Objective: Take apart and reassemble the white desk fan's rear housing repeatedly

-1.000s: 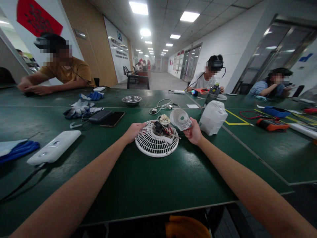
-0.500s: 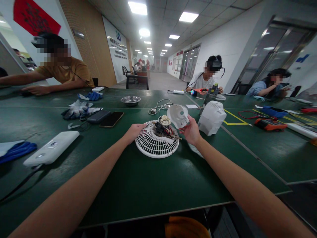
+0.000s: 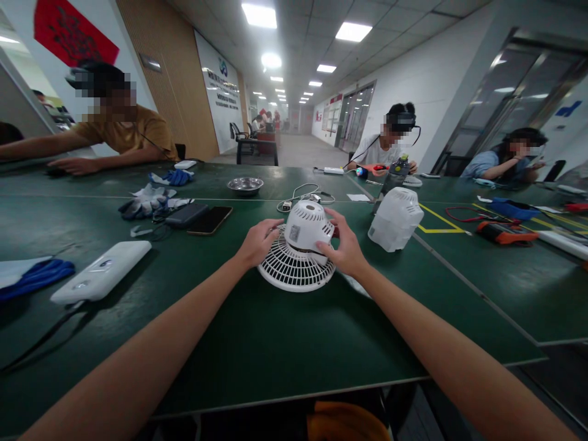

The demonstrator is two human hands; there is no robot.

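My right hand [image 3: 346, 248] is curved round the right side of a white vented motor cover [image 3: 304, 222], thumb on the near face and forefinger higher up, so those fingers hold it. The cover sits over the middle of a round white fan grille [image 3: 294, 278], its lower edge a little tilted, and a dark line shows along that edge. The grille lies flat on the green worktop [image 3: 294, 349] in front of me.

My left hand [image 3: 258, 245] is at the grille's left side, thumb and fingers slightly parted, their tips close to the cover; I cannot tell whether they pinch the rim or touch the cover.

Right of my right hand stands a translucent white plastic housing [image 3: 395, 222], with a bottle [image 3: 390, 182] behind it. Just beyond the cover lies a looped white cable [image 3: 298, 195], and past that, to the left, a steel bowl [image 3: 245, 186]. A dark smartphone [image 3: 211, 220] lies beyond my left hand, well apart from the grille.
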